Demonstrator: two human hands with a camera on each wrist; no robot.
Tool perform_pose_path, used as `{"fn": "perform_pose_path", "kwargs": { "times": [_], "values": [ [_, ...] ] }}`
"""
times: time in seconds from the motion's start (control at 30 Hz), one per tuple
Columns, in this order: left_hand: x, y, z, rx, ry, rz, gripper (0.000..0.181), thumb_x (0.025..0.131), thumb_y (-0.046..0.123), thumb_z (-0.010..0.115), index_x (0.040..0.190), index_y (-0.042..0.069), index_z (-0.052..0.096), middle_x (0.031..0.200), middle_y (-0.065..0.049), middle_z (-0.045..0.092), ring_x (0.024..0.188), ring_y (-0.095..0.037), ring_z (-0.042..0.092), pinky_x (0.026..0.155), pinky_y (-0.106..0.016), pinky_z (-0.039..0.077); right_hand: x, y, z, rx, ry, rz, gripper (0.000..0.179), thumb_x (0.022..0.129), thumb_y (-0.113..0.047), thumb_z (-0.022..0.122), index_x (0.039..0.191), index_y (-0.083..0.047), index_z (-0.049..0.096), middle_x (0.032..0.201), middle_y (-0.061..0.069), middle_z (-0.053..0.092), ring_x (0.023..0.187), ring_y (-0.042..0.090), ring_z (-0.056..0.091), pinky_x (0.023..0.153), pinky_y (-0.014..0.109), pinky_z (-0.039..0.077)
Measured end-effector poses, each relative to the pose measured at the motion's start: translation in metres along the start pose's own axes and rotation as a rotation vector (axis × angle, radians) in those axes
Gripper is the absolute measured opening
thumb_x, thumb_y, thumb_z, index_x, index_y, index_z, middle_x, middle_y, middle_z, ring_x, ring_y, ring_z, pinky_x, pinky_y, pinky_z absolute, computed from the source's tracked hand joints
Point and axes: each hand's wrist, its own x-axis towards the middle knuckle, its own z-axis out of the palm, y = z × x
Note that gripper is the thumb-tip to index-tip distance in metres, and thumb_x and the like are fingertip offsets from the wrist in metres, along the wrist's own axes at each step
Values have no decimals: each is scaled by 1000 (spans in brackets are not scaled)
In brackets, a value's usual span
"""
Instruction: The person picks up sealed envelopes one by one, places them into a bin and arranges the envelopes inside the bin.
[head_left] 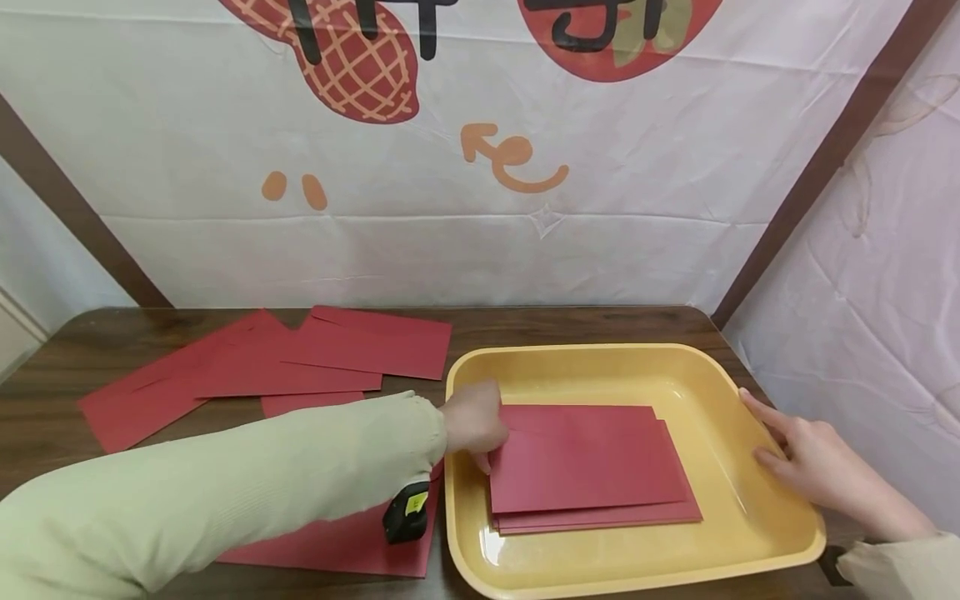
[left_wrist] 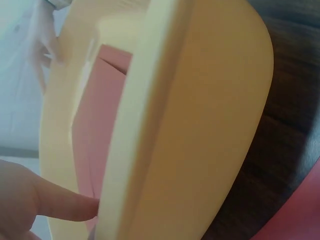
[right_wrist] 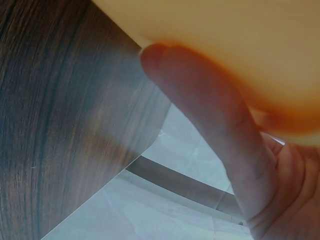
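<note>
My left hand (head_left: 474,421) reaches over the left rim of a yellow plastic tray (head_left: 742,433). Its curled fingers and thumb pinch the left edge of the top red envelope (head_left: 585,458) on a stack in the tray. In the left wrist view the thumb (left_wrist: 70,205) points down at that edge, and the near rim hides the exact contact. At the tray's right side, my right hand (head_left: 813,458) grips the rim. One finger (right_wrist: 200,95) lies along the tray's outer wall in the right wrist view.
Several loose red envelopes (head_left: 300,354) lie overlapping on the dark wooden table (head_left: 600,321), left of the tray. More red paper (head_left: 337,546) lies under my left forearm. A white printed cloth (head_left: 420,258) hangs behind the table, with another along the right.
</note>
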Motion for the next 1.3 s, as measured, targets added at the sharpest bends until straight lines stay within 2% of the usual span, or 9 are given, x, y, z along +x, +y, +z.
{"fn": "perform_pose_path", "kwargs": {
  "times": [0.1, 0.2, 0.43, 0.57, 0.73, 0.93, 1.03, 1.13, 1.3],
  "values": [
    [3, 3, 2, 70, -4, -29, 16, 82, -2, 58, 69, 1, 50, 54, -11, 61, 49, -23, 67, 45, -24, 50, 0, 0, 0, 3, -6, 3, 75, 76, -5, 71, 144, -3, 39, 50, -11, 30, 45, -1, 27, 49, 24, 32],
    [6, 7, 4, 114, -17, -69, 19, 83, 0, 59, 67, 2, 50, 54, -11, 61, 48, -23, 67, 45, -25, 51, 0, 0, -1, 5, -19, 12, 75, 77, -5, 71, 145, -3, 39, 50, -10, 31, 46, 0, 28, 49, 25, 33],
    [11, 14, 10, 186, -89, -160, 17, 83, 4, 65, 89, -2, 50, 74, -17, 57, 45, -22, 65, 47, -27, 53, -1, -1, 0, 8, -24, 21, 75, 77, -5, 72, 144, -3, 39, 50, -10, 32, 46, 0, 29, 50, 25, 33],
    [10, 16, 11, 196, -85, -159, 22, 83, 6, 65, 95, -2, 48, 80, -18, 55, 47, -23, 65, 49, -29, 54, -2, -1, 0, 10, -17, 12, 76, 76, -5, 72, 145, -3, 39, 50, -10, 31, 46, 0, 29, 50, 25, 33],
    [7, 18, 9, 215, -65, -133, 28, 81, 6, 66, 103, -2, 50, 78, -12, 54, 62, -19, 61, 55, -26, 50, -1, 0, 0, 9, 1, -2, 77, 75, -4, 72, 145, -4, 39, 50, -11, 31, 46, -1, 28, 49, 24, 32],
    [7, 20, 7, 155, -59, -144, 28, 80, 3, 67, 102, -3, 50, 73, -13, 56, 50, -22, 65, 51, -31, 55, -1, 0, -1, 8, 2, -5, 77, 76, -4, 72, 145, -4, 39, 51, -11, 31, 46, -1, 28, 49, 24, 32],
    [6, 17, 5, 146, -58, -111, 19, 80, 3, 65, 94, -2, 52, 71, -12, 56, 49, -22, 64, 50, -28, 53, -1, -1, -1, 7, -4, -1, 76, 76, -4, 72, 145, -4, 39, 51, -11, 31, 46, -1, 27, 49, 24, 32],
    [5, 10, 1, 112, -41, -39, 8, 81, 3, 61, 83, -2, 55, 64, -12, 62, 50, -23, 66, 48, -23, 46, -2, -1, -1, 8, -3, 1, 76, 76, -4, 72, 144, -4, 40, 52, -11, 31, 46, -1, 27, 49, 24, 32],
    [4, -7, -6, -98, 27, 79, 9, 89, 7, 55, 92, -2, 57, 59, -11, 65, 54, -22, 68, 57, -21, 46, -4, -2, -1, 10, 5, 1, 77, 76, -4, 73, 145, -6, 39, 52, -12, 30, 46, -2, 26, 48, 24, 31]
  ]
}}
